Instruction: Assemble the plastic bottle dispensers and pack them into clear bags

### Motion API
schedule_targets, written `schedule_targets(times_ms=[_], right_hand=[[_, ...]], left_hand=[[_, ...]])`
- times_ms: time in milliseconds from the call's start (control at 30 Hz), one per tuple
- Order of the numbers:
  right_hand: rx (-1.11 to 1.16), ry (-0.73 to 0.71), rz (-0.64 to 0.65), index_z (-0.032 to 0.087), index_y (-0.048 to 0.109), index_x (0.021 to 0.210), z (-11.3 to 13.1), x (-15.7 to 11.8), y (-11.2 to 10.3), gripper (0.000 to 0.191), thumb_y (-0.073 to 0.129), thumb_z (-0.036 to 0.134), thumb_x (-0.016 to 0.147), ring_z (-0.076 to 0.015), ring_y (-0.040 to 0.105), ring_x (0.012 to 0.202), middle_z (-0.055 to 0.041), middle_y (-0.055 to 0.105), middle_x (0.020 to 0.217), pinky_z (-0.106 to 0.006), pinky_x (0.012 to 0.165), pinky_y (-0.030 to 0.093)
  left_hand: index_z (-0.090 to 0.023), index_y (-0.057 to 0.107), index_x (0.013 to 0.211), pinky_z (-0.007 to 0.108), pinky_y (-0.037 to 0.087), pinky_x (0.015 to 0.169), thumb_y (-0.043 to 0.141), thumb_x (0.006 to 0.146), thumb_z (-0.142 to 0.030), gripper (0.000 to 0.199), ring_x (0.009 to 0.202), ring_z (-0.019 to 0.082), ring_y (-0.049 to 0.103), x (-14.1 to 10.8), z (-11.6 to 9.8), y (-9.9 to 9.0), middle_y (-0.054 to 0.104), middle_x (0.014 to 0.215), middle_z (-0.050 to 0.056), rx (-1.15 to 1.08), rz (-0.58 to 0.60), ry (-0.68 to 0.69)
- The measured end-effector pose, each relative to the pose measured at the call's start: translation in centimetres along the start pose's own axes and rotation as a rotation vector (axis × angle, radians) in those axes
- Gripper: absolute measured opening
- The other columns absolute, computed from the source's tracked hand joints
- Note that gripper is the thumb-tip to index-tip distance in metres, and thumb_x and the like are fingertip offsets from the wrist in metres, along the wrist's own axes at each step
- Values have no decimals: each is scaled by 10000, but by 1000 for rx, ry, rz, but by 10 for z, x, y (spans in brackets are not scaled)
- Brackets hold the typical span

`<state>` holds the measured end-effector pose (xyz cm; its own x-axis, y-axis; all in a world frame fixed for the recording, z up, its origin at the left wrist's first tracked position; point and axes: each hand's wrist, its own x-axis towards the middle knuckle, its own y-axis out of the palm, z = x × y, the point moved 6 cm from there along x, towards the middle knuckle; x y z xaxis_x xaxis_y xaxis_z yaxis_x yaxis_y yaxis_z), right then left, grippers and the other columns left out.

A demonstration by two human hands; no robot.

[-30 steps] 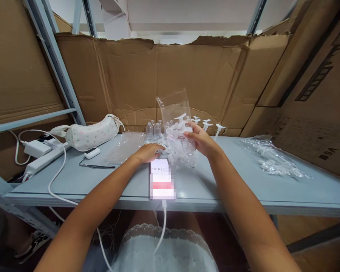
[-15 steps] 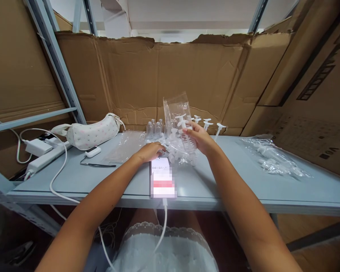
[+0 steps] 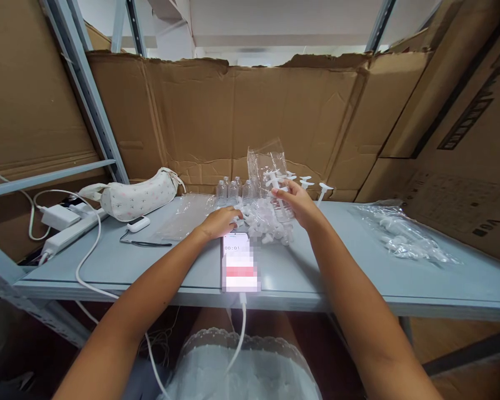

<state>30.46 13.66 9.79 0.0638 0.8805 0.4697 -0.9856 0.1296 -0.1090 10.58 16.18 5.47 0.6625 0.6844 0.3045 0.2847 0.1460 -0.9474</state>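
My right hand (image 3: 296,201) is closed around the neck of a clear pump bottle (image 3: 282,210), whose white pump head (image 3: 274,179) sticks up above my fingers. A clear plastic bag (image 3: 268,159) stands up just behind the bottle. My left hand (image 3: 220,222) rests at the left edge of a pile of small white plastic parts (image 3: 266,222), its fingers bent inward; what lies between the fingertips is too small to name. Several clear bottles without pumps (image 3: 233,191) stand behind the pile. More white pump heads (image 3: 324,189) rise beyond my right hand, partly hidden by it.
A phone with a timer (image 3: 238,261) lies at the table's front, cabled. To the left are a flat clear bag (image 3: 185,214), a white pouch (image 3: 139,194), a small white device (image 3: 138,223) and a power strip (image 3: 73,233). A bag of white parts (image 3: 400,230) lies right. Cardboard (image 3: 191,116) walls the back.
My right hand has shifted slightly right with the pump bottle, and the clear bag has moved right too, uncovering more of the white parts. My left hand stays by the pile, its fingers slightly shifted.
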Motion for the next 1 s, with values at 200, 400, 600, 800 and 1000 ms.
schedule_targets(times_ms=[200,400,600,800,1000], right_hand=[[159,40,-63,232,619,990,2,-1,-9,415,759,436,657,-147,595,760,-5,647,911,-282,684,460],[196,51,-80,230,618,958,4,-1,-10,395,764,417,642,-144,588,741,-2,643,878,-278,673,458],[152,37,-84,229,614,964,4,-2,-10,404,750,452,656,-158,597,782,-10,644,907,-284,685,459],[157,41,-100,226,607,959,4,-2,-10,418,752,454,640,-176,613,825,-15,654,924,-298,704,473],[157,51,-107,224,599,946,4,-1,-10,439,757,465,616,-184,612,834,-20,654,917,-307,713,479]], left_hand=[[-195,671,1075,345,455,917,504,847,-177,283,1039,234,611,-2,-7,-13,670,1101,83,0,-96,-41],[-230,694,1056,299,462,734,508,847,-274,284,872,217,654,-6,0,-9,727,945,37,-75,-11,-222],[-242,693,1122,293,453,738,553,820,-304,338,916,218,663,-6,2,-3,732,1064,25,-77,34,-269],[-279,693,1154,288,465,757,596,793,-339,379,928,208,663,-2,-1,3,723,1108,5,-133,67,-266],[-259,737,1044,314,467,816,578,810,-286,284,1025,242,653,1,-2,4,734,1102,16,-72,36,-300]])
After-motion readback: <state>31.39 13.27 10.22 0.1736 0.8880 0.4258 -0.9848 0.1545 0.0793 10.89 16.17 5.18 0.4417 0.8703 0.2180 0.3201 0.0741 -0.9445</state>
